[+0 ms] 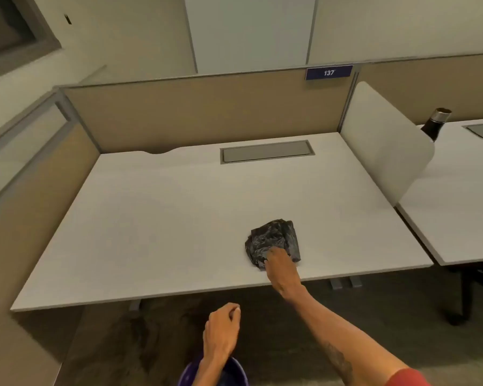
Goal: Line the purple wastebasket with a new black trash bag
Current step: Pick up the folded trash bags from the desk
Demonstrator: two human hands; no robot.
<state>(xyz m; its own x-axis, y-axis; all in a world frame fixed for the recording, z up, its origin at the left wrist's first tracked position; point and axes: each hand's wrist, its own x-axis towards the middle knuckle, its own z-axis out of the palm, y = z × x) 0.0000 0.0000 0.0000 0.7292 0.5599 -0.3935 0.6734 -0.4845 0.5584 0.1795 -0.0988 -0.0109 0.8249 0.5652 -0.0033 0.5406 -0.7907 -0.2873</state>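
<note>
A crumpled, folded black trash bag [273, 240] lies on the white desk [165, 232] near its front edge, right of centre. My right hand [280, 270] reaches over the desk edge, and its fingers rest on the bag's near side. Whether they grip it I cannot tell. My left hand [222, 330] hovers in front of the desk over the floor, fingers curled shut with nothing visible in them. The purple wastebasket [239, 370] shows only as a rim at the bottom edge, below my left wrist.
Tan partition panels [207, 112] enclose the desk at the back and left. A grey cable tray lid [267, 151] sits at the desk's rear. A white divider [382, 140] separates a neighbouring desk [463, 190], where a dark bottle [435, 122] stands. Dark carpet lies below.
</note>
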